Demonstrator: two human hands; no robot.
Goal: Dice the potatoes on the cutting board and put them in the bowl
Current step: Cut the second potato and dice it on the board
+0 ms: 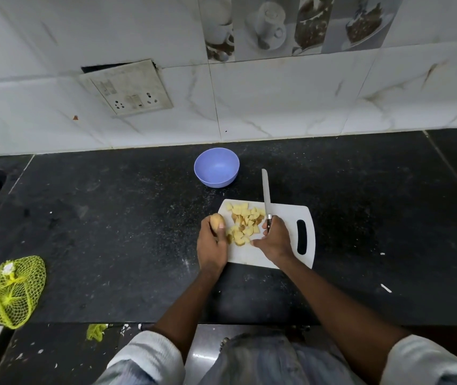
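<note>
Kitchen setting: black speckled stone desk [110, 218] against a white marble-look tiled wall [277, 101]; a grimy switch-and-socket plate [127, 88] hung askew on the wall at 11 o'clock, any lettering on it too blurred to read. Decor tiles [291, 23] at 12 o'clock showed cups and desserts.

Containers: blue bowl [216, 167] sat on the desk at 12 o'clock of the cutting board [285, 218], apart from it; nothing seen inside. Yellow mesh bag [10, 290] lay at 8 o'clock near the desk edge; contents could not be made out.

White cutting board carried a heap of diced potato pieces [245, 225] on its left half.

Left hand [212, 245] was curled around a whole unpeeled potato [216, 222] at the board's left edge. Right hand [275, 238] gripped the knife [266, 195] by its handle, blade pointing toward 12 o'clock past the board's far edge, thumb stretched toward the pieces.
</note>
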